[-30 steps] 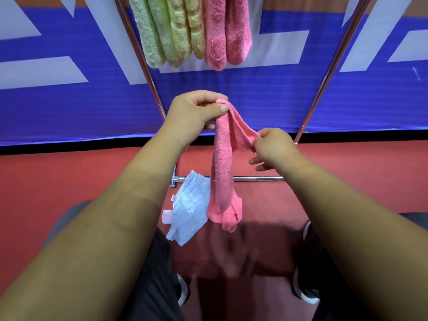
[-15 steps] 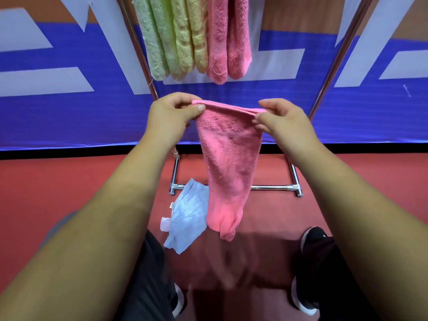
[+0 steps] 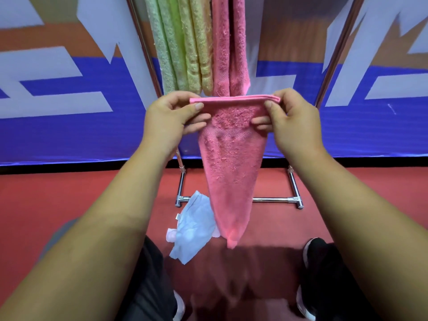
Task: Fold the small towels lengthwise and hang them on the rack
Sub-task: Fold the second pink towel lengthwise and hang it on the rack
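A pink towel point(image 3: 231, 163) hangs in front of me, folded double, its top edge stretched level. My left hand point(image 3: 171, 117) pinches the top left corner and my right hand point(image 3: 289, 119) pinches the top right corner. The towel narrows to a point near the floor. Behind it stands a chrome rack point(image 3: 275, 200) with green towels point(image 3: 171, 47), yellow towels point(image 3: 199, 47) and a pink towel point(image 3: 229, 47) hanging from above; the rack's top bar is out of view.
A pale blue cloth point(image 3: 194, 230) lies crumpled on the red floor point(image 3: 69, 200) by the rack's lower bar. My black shoes point(image 3: 317, 249) and dark trousers are at the bottom. A blue and white banner point(image 3: 58, 121) runs behind the rack.
The towel was bunched between my hands; my right hand moved up and right, spreading the top edge flat. Both hands and the view have risen toward the hanging towels.
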The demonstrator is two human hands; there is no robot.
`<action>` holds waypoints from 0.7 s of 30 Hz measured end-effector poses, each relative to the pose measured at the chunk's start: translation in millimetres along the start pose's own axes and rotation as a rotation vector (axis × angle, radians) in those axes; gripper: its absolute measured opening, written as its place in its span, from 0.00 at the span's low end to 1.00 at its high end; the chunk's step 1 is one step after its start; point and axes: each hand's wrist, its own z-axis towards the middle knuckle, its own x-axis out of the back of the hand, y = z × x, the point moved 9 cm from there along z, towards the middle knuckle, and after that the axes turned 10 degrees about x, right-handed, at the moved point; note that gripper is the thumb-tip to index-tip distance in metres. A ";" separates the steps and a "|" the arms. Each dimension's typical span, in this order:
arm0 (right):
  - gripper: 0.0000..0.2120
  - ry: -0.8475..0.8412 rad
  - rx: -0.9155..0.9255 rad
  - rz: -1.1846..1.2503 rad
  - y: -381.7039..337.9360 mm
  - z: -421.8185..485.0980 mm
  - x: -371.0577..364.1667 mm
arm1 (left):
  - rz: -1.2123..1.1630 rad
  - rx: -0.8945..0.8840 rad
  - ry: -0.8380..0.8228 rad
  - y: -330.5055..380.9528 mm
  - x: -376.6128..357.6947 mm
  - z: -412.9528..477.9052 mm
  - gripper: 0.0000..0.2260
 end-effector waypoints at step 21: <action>0.08 0.215 0.191 -0.096 -67.8 -4.9 21.6 | 0.032 -0.373 0.051 62.5 4.3 -34.9 0.08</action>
